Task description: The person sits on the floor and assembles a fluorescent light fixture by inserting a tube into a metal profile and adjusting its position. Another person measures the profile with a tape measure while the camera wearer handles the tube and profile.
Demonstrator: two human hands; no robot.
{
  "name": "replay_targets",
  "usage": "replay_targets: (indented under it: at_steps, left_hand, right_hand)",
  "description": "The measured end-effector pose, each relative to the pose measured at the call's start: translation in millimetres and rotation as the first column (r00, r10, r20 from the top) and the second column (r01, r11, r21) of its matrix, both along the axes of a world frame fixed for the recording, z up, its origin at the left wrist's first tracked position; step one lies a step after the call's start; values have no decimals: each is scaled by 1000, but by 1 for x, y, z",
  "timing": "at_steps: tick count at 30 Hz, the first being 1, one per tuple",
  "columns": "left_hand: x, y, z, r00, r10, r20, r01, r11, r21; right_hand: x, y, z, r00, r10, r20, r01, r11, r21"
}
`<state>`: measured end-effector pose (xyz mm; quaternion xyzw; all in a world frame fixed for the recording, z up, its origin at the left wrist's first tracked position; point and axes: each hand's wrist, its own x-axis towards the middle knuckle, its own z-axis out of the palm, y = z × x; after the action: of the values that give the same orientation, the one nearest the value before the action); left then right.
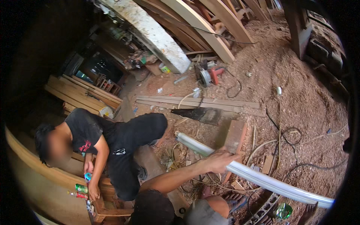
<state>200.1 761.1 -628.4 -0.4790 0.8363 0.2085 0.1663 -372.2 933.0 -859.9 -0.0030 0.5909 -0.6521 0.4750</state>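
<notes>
A long whitish tube with ribbed sides [270,180] slants across the lower right. My left hand [220,160] is closed over it from above, left of its middle, with the bare arm stretched out from the lower edge. Near the tube's right end, my right hand [310,210] is dark and partly hidden, its fingers against the tube's lower edge; it seems to hold it there. Under the tube lies a reddish block [235,135]. Beside my feet are a grey strip with holes [264,210] and a shiny green object [284,211].
At left another person [112,144] in dark clothes bends over, hands by several cans [81,188] on a wooden piece. A circular saw [206,75], thin boards [198,103] and cables [277,146] lie on the shaving-covered floor [311,112]. Curved planks [202,26] lean behind.
</notes>
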Motion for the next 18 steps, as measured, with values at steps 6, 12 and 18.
replay_targets:
  at_steps: [6,12,18]
  left_hand:
    - [-7,-46,20,992,54,110,-66,992,111]
    - [90,-100,-17,989,-35,146,37,999,-11]
    - [147,-105,-65,990,62,130,-34,978,-206]
  right_hand:
    - [21,38,7,997,-43,64,46,998,-35]
    - [138,25,40,993,-61,100,56,997,50]
    - [198,-4,50,944,73,322,-86,996,24]
